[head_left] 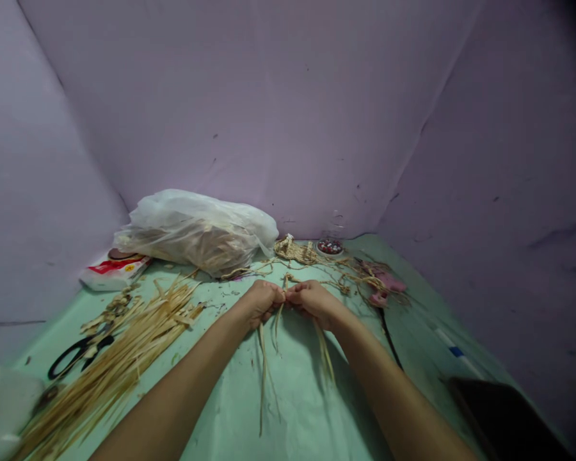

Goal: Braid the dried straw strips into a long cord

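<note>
My left hand (260, 301) and my right hand (312, 301) meet knuckle to knuckle over the green table (297, 397). Both are closed in a pinch on a braid of straw strips (284, 287) that runs away from me between them. Loose ends of the strips (264, 365) hang down toward me from under the hands. The braid's far part lies among tangled straw cord (350, 278) beyond my right hand.
A pile of long straw strips (125, 349) lies at left, with black scissors (77, 355) beside it. A clear plastic bag of straw (196, 234), a red-white packet (112, 269), a woven piece (295, 250), a small dish of beads (329, 246) and a pink glue gun (384, 285) stand behind. Purple cloth walls enclose the table.
</note>
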`<state>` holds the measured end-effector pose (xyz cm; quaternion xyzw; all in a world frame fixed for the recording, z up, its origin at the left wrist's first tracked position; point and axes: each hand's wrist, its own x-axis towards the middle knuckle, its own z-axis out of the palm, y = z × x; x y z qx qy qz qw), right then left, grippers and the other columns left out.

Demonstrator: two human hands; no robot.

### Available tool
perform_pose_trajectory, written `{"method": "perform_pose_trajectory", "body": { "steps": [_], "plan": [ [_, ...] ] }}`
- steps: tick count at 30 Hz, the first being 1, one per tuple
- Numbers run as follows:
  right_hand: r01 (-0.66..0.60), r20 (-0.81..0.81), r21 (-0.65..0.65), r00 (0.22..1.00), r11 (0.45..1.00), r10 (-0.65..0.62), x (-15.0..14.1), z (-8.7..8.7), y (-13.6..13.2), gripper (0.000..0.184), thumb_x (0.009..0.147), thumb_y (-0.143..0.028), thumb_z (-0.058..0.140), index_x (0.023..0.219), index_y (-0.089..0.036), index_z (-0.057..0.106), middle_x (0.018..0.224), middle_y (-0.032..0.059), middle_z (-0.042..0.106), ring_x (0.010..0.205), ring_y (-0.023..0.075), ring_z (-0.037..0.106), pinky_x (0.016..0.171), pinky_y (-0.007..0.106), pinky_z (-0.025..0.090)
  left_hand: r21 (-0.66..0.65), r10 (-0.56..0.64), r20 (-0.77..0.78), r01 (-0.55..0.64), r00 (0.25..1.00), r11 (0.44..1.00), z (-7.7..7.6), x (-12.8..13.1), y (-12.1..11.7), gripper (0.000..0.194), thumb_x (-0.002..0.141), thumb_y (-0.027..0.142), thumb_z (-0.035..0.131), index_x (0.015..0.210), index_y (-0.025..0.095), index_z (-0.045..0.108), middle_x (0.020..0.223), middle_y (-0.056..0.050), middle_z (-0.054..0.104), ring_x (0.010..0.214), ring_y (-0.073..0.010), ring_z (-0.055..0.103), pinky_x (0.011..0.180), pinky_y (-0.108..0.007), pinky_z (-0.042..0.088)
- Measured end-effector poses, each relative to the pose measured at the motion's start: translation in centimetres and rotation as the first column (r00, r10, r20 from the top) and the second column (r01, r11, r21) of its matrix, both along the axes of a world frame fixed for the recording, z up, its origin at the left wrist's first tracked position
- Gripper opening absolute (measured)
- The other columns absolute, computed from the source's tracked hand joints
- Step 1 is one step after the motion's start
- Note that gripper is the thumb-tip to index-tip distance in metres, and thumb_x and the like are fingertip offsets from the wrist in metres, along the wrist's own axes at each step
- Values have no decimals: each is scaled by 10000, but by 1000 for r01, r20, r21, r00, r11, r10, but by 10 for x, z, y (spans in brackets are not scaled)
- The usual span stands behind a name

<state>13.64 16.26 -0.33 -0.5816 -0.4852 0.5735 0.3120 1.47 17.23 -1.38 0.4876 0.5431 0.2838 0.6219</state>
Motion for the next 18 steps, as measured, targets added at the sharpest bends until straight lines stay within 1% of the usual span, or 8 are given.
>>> {"method": "perform_pose_trajectory", "body": {
  "steps": [2, 4, 7, 8, 10, 13, 15, 18],
  "plan": [
    [20, 30, 29, 999, 999, -21, 3, -5, 3, 67, 568, -105, 509, 503, -112, 526, 383, -42, 427, 326, 27, 255, 346, 192, 141, 38, -4, -72, 6, 997, 999, 2, 0, 0, 21, 512, 139, 449, 503, 149, 466, 334, 78, 274, 295, -37, 182, 341, -191, 93],
    [44, 22, 45, 999, 998, -45, 4, -9, 4, 54, 550, -114, 514, 500, -108, 534, 381, -42, 441, 327, 25, 265, 349, 190, 152, 91, 1, -160, 13, 987, 996, 4, 0, 1, 43, 517, 125, 454, 482, 144, 471, 328, 69, 284, 306, -42, 200, 355, -197, 116],
    [56, -35, 37, 998, 998, -55, 3, -14, 5, 60, 540, -143, 519, 487, -115, 524, 366, -48, 428, 317, 25, 260, 340, 187, 148, 197, 8, -349, 65, 937, 978, 5, -1, 2, 102, 525, 113, 468, 426, 136, 468, 343, 37, 345, 343, -57, 272, 389, -207, 178],
    [56, -54, 32, 997, 998, -54, 2, -15, 4, 69, 542, -157, 520, 484, -120, 516, 360, -51, 420, 309, 25, 249, 334, 188, 136, 234, 15, -437, 97, 900, 967, 6, -1, 1, 115, 534, 124, 479, 419, 135, 481, 352, 24, 370, 359, -69, 306, 403, -212, 197],
    [59, -90, 22, 994, 998, -57, 0, -17, 4, 82, 551, -180, 519, 487, -131, 501, 350, -57, 408, 293, 24, 221, 324, 191, 111, 301, 58, -612, 164, 788, 940, 9, 0, -1, 122, 555, 177, 516, 442, 135, 530, 380, -4, 418, 407, -104, 386, 435, -224, 232],
    [76, -143, 8, 987, 997, -74, -3, -17, 3, 73, 561, -182, 507, 502, -144, 489, 331, -71, 375, 280, 26, 200, 318, 193, 89, 368, 176, -764, 196, 621, 909, 15, 4, -10, 131, 577, 263, 564, 534, 144, 601, 485, -58, 520, 552, -169, 508, 505, -240, 292],
    [98, -170, -4, 981, 995, -97, -5, -16, 1, 58, 563, -170, 501, 512, -148, 484, 321, -80, 351, 280, 29, 199, 321, 192, 91, 383, 227, -799, 180, 557, 906, 20, 7, -17, 162, 606, 289, 554, 612, 149, 634, 594, -105, 589, 655, -203, 555, 561, -253, 328],
    [153, -200, -5, 968, 988, -151, -9, -15, -1, 28, 559, -147, 498, 532, -143, 494, 329, -78, 371, 291, 30, 222, 335, 189, 137, 372, 238, -825, 177, 513, 911, 27, 9, -26, 228, 655, 302, 507, 721, 145, 659, 726, -153, 631, 735, -228, 578, 618, -273, 357]
  ]
}}
